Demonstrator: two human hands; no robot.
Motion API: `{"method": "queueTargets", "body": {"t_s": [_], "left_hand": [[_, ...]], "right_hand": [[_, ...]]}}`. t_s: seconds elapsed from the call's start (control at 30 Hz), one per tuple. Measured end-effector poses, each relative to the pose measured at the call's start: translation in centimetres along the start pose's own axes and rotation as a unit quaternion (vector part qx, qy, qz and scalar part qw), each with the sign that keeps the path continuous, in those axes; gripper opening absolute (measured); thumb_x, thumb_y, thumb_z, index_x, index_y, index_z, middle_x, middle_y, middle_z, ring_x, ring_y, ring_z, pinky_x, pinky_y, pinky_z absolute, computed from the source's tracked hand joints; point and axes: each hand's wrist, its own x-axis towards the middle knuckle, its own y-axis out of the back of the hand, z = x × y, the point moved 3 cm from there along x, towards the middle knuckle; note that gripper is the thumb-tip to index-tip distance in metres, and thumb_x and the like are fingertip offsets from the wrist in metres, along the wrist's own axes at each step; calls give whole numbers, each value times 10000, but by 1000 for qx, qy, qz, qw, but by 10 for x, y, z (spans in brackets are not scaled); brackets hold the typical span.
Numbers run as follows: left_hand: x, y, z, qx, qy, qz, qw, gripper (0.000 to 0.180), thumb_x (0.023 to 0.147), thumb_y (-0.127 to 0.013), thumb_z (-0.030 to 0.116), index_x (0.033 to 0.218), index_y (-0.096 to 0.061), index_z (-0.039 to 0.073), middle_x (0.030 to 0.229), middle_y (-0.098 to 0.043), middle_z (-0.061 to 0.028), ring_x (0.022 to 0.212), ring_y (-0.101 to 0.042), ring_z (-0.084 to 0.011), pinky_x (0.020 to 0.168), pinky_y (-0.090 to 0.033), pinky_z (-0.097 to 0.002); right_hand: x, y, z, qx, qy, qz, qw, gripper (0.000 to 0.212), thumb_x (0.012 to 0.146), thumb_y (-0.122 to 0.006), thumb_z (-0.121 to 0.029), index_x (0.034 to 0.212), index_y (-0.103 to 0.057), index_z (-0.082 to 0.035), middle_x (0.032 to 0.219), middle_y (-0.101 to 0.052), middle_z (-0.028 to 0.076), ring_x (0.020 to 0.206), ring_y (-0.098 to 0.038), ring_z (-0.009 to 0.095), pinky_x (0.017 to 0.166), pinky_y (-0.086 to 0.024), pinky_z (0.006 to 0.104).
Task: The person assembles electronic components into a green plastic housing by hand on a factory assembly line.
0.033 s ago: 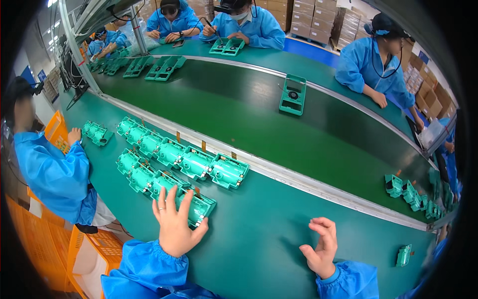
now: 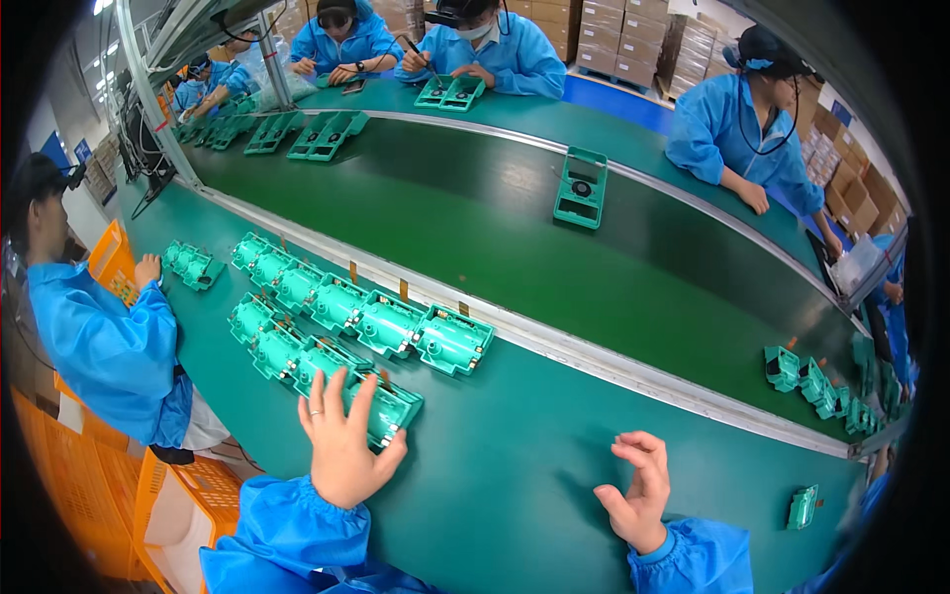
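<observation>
My left hand point(image 2: 344, 450), fingers spread, rests over the end green plastic housing point(image 2: 398, 406) of the front row. The thumb is by its right end, and the fingers hide part of its top. Behind it in the same row sits another green housing point(image 2: 275, 350), one of several packed close together. A second row runs alongside, ending in a green housing point(image 2: 455, 339) with a rounded body and a small brown tab. My right hand point(image 2: 641, 495) hovers at the right, empty, with fingers loosely curled and thumb apart.
A dark green conveyor belt point(image 2: 426, 198) runs beyond a pale metal rail point(image 2: 594, 380). One green frame point(image 2: 582, 188) lies on it. At the right are several housings point(image 2: 782, 368) and a lone green part point(image 2: 803, 507). Co-workers in blue surround the line; an orange crate point(image 2: 213, 485) stands lower left.
My left hand has shifted slightly left, and the front row of housings has slid a little left with it. My right hand has stayed in place.
</observation>
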Motion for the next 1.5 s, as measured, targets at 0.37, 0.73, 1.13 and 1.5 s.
{"method": "queueTargets", "body": {"t_s": [0.37,0.73,1.13,1.5], "left_hand": [[19,8,-50,65,83,47,993,741,652,-640,45,1309,-301,98,1285,-292,-224,1209,-263,-406,980,-219,-480],[29,5,65,-172,-224,-30,959,601,613,-709,122,1161,-474,50,1201,-372,-202,1152,-290,-437,940,-286,-500],[6,-41,147,-312,-389,-164,851,490,678,-691,164,1130,-516,84,1157,-430,-158,1101,-369,-391,907,-360,-453],[-3,-68,143,-770,-30,-363,524,870,818,-544,17,1370,114,157,1313,-270,-207,1154,-393,-265,946,-343,-382]], "right_hand": [[5,0,-4,-14,14,0,1000,331,681,-688,-161,942,-561,-1,1052,-446,147,960,-467,251,847,-385,351],[61,153,59,-370,-66,147,915,457,682,-690,-174,1058,-525,27,1041,-527,185,990,-491,337,854,-396,376],[45,231,143,-416,-196,336,822,881,650,-720,-354,1287,-254,37,1139,-423,274,1038,-458,384,869,-392,393],[22,9,-1,-122,11,105,987,846,598,-760,-206,1256,-283,30,1115,-418,197,1028,-441,313,837,-403,380]]}}
